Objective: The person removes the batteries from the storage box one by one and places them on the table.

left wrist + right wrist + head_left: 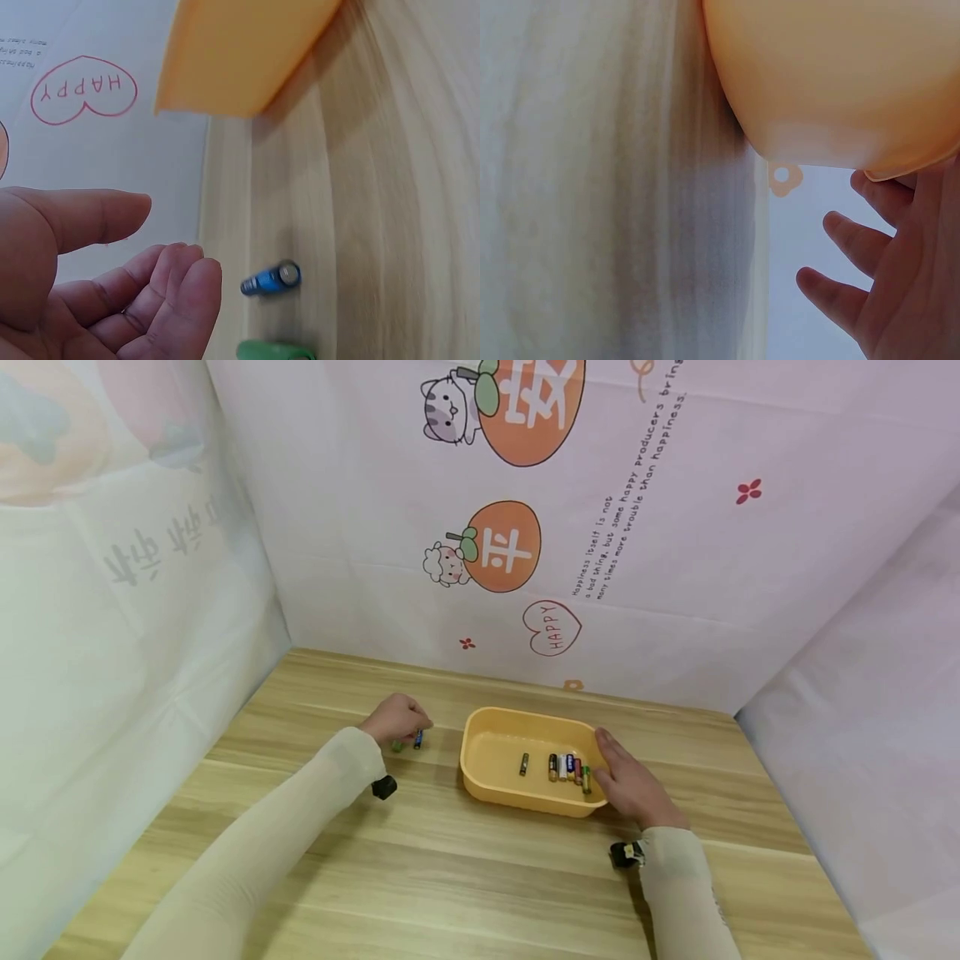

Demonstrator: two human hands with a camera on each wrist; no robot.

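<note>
My left hand [397, 719] is over the table at the left, beside a blue battery [418, 739] and a green battery [397, 746]. In the left wrist view its thumb stands apart from the loosely bent fingers [184, 300], with nothing between them. There the blue battery [271, 278] lies just beyond the fingertips, with the green one [275, 351] below it. My right hand [633, 785] grips the right end of a yellow plastic tray [498, 793], thumb over the rim. In the right wrist view, several of its fingers [859, 244] spread free beside the tray wall [832, 82].
Inside the tray a row of several mixed batteries [562, 767] lies toward the right, and a single dark battery [524, 764] lies apart from them. The wooden table [450, 877] is bordered by printed white cloth [360, 568] at the back and both sides.
</note>
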